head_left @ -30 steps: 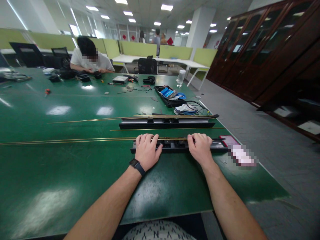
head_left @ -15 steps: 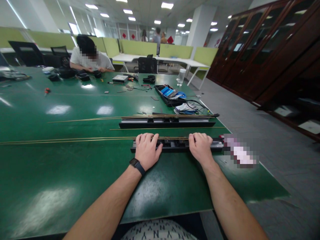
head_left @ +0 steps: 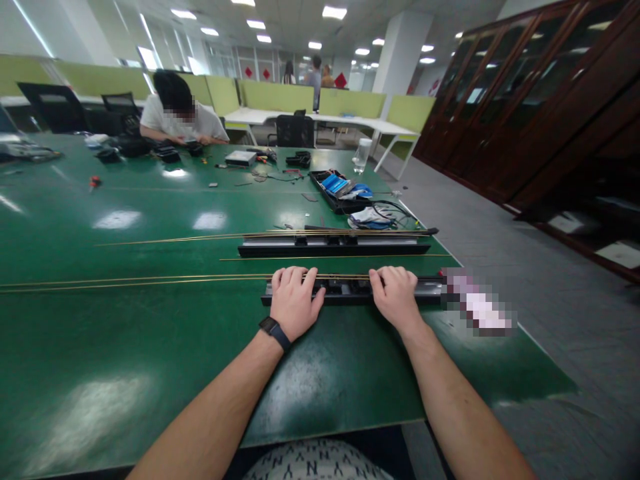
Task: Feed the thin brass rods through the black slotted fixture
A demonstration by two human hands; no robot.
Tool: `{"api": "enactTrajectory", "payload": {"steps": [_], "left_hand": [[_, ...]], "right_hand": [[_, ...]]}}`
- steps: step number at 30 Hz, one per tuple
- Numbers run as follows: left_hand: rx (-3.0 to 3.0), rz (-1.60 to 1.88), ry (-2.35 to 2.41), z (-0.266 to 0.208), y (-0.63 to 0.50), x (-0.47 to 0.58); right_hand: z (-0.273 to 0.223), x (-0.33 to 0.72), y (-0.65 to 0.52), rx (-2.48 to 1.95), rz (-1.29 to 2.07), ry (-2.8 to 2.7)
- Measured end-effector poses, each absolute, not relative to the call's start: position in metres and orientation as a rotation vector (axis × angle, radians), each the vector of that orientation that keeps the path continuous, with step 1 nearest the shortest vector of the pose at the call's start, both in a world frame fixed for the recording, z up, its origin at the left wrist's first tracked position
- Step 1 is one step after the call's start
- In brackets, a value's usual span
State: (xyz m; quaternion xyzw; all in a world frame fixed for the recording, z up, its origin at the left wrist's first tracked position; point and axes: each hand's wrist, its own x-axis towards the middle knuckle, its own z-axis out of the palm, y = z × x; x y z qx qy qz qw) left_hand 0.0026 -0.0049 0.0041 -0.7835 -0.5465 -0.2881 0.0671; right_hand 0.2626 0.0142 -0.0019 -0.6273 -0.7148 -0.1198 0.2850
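1. The near black rail [head_left: 345, 301] is placed lengthwise on the green surface [head_left: 150, 347]; thin brass rods [head_left: 345, 276] are laid along its far side.
2. Its left part is covered by the left hand [head_left: 295, 303], with the fingers bent and the thumb spread apart.
3. Farther right, the rail is covered by the right hand [head_left: 395, 293], with curled fingers; whether the rods are gripped by the hands cannot be told.
4. A second rail [head_left: 333, 251] is placed beyond, nearly parallel.
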Motion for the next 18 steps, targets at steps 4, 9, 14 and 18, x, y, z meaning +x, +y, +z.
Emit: {"api": "enactTrajectory", "payload": {"steps": [4,9,14,18], "left_hand": [[-2.363,-0.871,-1.646,0.0037,-0.0051,0.0024],[-2.363,-0.872,-1.647,0.0031,-0.0045,0.0024],[-2.359,-0.883,-1.646,0.0034,-0.0046,0.0024],[-2.365,-0.873,-1.641,0.0045,-0.0053,0.0026]], "right_hand": [[-0.0010,0.2652,0.0143,-1.720,-0.373,-1.858],[-0.0014,0.2651,0.0146,-1.725,-0.336,-1.879],[-0.0004,0.2643,0.0138,-1.671,-0.281,-1.909],[0.0001,0.2657,0.0137,-1.694,-0.277,-1.892]]}}
